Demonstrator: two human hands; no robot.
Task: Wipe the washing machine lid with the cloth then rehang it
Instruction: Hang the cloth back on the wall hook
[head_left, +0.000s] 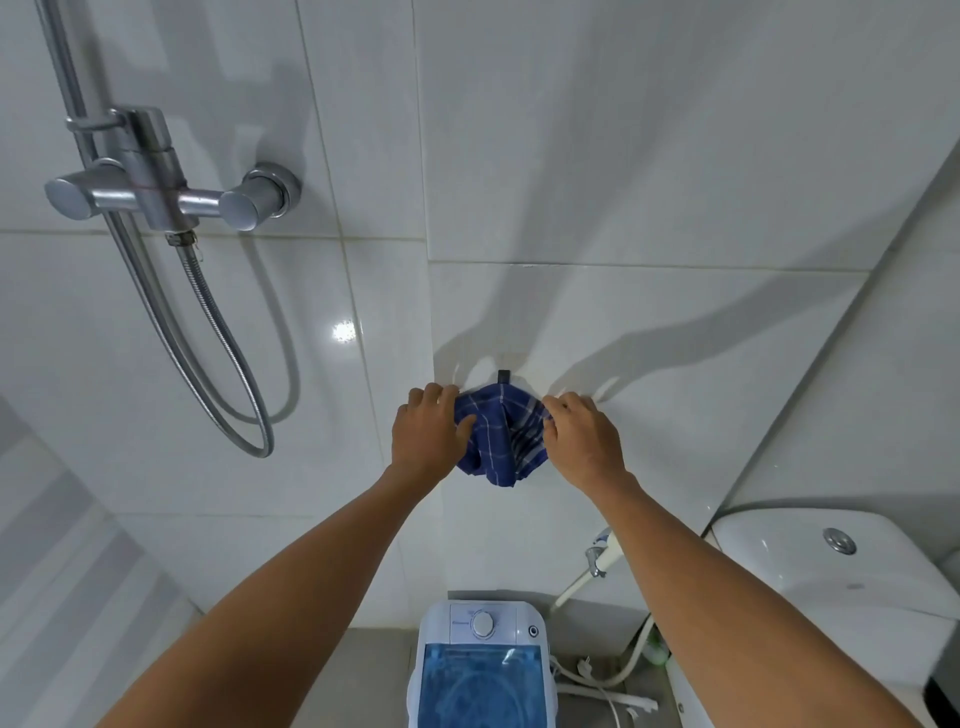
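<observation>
White-tiled bathroom wall (649, 156): left hand (428, 431), right hand (582, 436) grip blue checked cloth (501, 434) at hook (503, 375); washing machine lid (480, 686) below. Taking down or rehanging unclear.

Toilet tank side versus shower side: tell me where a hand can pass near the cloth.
Bare tiled wall lies open above the cloth, and between the shower hose and the left hand. Right of the right hand, wall is bare up to the toilet tank. Crowded: at the hook, both hands gripping, and the floor beside the washing machine, strewn with hoses.
</observation>
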